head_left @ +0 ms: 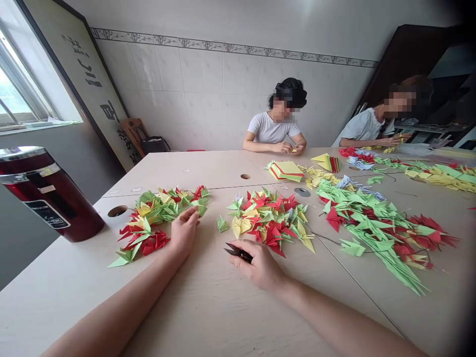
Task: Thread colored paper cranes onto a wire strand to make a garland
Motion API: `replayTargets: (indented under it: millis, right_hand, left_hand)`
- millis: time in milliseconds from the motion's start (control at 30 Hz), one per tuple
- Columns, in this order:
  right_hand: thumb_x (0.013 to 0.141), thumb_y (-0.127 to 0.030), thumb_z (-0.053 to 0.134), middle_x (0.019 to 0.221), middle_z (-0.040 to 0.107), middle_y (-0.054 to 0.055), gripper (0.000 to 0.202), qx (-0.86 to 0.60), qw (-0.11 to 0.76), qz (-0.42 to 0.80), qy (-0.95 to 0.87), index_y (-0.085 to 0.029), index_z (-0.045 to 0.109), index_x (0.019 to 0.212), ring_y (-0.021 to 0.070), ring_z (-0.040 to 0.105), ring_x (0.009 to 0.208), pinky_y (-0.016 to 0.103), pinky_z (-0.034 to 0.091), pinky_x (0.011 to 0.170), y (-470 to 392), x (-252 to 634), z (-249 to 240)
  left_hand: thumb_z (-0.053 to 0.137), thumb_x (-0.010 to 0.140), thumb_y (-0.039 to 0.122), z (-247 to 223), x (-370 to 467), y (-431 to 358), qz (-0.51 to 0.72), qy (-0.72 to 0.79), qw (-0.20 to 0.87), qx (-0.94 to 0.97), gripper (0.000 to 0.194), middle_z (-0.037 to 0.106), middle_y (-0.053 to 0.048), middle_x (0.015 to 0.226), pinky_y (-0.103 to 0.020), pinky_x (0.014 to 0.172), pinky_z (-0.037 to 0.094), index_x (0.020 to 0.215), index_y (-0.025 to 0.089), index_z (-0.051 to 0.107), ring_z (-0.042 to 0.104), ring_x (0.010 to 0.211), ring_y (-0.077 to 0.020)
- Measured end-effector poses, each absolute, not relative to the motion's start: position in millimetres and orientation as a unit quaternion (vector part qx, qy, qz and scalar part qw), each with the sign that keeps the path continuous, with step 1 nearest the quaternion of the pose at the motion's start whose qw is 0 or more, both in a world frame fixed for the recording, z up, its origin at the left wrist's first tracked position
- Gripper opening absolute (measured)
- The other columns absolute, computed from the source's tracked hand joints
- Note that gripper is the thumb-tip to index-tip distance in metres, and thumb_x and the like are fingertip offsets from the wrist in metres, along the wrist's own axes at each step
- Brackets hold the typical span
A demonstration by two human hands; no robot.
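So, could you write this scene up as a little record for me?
Left hand: at the right end of a curved pile of red, green and yellow folded paper; grip unclear
Right hand: holding dark, pointed metal snips
Between: small green folded paper piece
Middle: rounded multicoloured folded paper pile
Right: long, mostly green and red paper bundle
Left edge: dark red cylindrical flask
Far side: seated person in white, another farther right

flask (69, 196): cropped left | label (46, 213): print illegible | snips (238, 251): handles mostly hidden in right hand (262, 265)
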State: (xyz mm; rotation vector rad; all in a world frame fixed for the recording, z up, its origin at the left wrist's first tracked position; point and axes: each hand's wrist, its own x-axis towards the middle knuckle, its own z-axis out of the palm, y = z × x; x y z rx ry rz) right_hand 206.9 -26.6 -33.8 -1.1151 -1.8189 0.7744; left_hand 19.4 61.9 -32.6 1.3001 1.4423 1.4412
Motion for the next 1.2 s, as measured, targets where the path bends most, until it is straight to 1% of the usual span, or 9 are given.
replayTargets:
  millis: [33,100,133,200,267,400,533,967,1200]
  right_hand:
    - [0.076,-0.02,0.059,0.088,0.067,0.005,0.025,-0.448,0.425,0.311,-0.722,-0.015,0.063,0.101,0.0164,0.061,0.079,0.026,0.048,0.069,-26.8,206.9,-33.2]
    - [0.078,-0.024,0.058,0.087,0.066,0.005,0.024,-0.454,0.425,0.317,-0.716,-0.015,0.062,0.1,0.0166,0.06,0.08,0.026,0.047,0.07,-27.2,206.9,-31.4]
    - [0.08,-0.025,0.057,0.085,0.066,0.004,0.023,-0.454,0.424,0.32,-0.716,-0.016,0.062,0.099,0.0162,0.059,0.078,0.026,0.046,0.069,-27.3,207.0,-30.1]
    - [0.082,-0.027,0.055,0.08,0.064,0.002,0.018,-0.451,0.424,0.321,-0.717,-0.016,0.062,0.095,0.0147,0.057,0.074,0.024,0.045,0.065,-27.2,207.0,-27.7]
    - [0.083,-0.028,0.053,0.074,0.061,0.001,0.015,-0.451,0.426,0.313,-0.719,-0.017,0.062,0.088,0.0131,0.054,0.069,0.022,0.042,0.061,-26.7,207.2,-26.3]
    - [0.084,-0.029,0.052,0.074,0.06,0.001,0.017,-0.464,0.432,0.304,-0.711,-0.017,0.063,0.088,0.0131,0.053,0.069,0.023,0.042,0.061,-25.2,207.6,-28.4]
    - [0.083,-0.03,0.054,0.082,0.064,0.004,0.02,-0.471,0.435,0.308,-0.703,-0.016,0.064,0.094,0.0162,0.057,0.076,0.026,0.045,0.068,-24.3,207.3,-31.0]
    - [0.084,-0.028,0.052,0.075,0.065,0.004,0.02,-0.468,0.441,0.27,-0.716,-0.015,0.067,0.087,0.0157,0.058,0.07,0.025,0.046,0.064,-25.1,208.7,-31.2]
    - [0.084,-0.028,0.052,0.077,0.065,0.004,0.02,-0.471,0.438,0.268,-0.717,-0.015,0.066,0.089,0.0161,0.058,0.072,0.025,0.047,0.065,-25.2,208.5,-33.1]
  left_hand:
    - [0.056,0.073,0.032,-32.9,24.2,48.3,0.563,0.539,0.39,0.491,0.029,0.064,-0.007,0.086,-0.025,0.067,0.048,0.094,0.013,0.061,0.061,0.077,-0.0156]
    - [0.068,0.064,0.024,-31.3,34.1,22.3,0.579,0.434,0.571,0.387,0.021,0.062,-0.003,0.08,-0.018,0.064,0.046,0.081,0.014,0.061,0.061,0.077,-0.012]
    - [0.071,0.062,0.021,-29.5,38.5,11.8,0.566,0.404,0.627,0.35,0.019,0.061,-0.001,0.077,-0.016,0.062,0.046,0.076,0.014,0.059,0.06,0.074,-0.0101]
    - [0.073,0.06,0.014,-25.0,44.8,-1.4,0.539,0.37,0.691,0.309,0.021,0.06,0.0,0.075,-0.015,0.062,0.047,0.074,0.014,0.057,0.059,0.07,-0.0077]
    - [0.071,0.062,0.009,-21.1,47.4,-4.8,0.52,0.36,0.718,0.29,0.025,0.061,0.0,0.076,-0.016,0.064,0.049,0.08,0.016,0.055,0.06,0.069,-0.0082]
    - [0.066,0.065,0.001,-19.2,46.2,-0.2,0.499,0.357,0.739,0.279,0.039,0.062,-0.002,0.082,-0.021,0.068,0.052,0.096,0.019,0.052,0.062,0.073,-0.0101]
    - [0.064,0.066,-0.002,-19.4,45.2,-0.7,0.496,0.348,0.745,0.28,0.041,0.061,-0.001,0.087,-0.02,0.07,0.052,0.099,0.019,0.052,0.061,0.074,-0.0087]
    - [0.069,0.065,0.005,-20.9,46.1,-1.7,0.489,0.328,0.747,0.311,0.024,0.059,0.001,0.081,-0.019,0.072,0.05,0.082,0.016,0.057,0.058,0.075,-0.0081]
    - [0.071,0.063,0.006,-19.8,47.0,-2.2,0.483,0.333,0.746,0.315,0.023,0.061,0.001,0.079,-0.02,0.073,0.049,0.079,0.015,0.057,0.059,0.074,-0.0087]
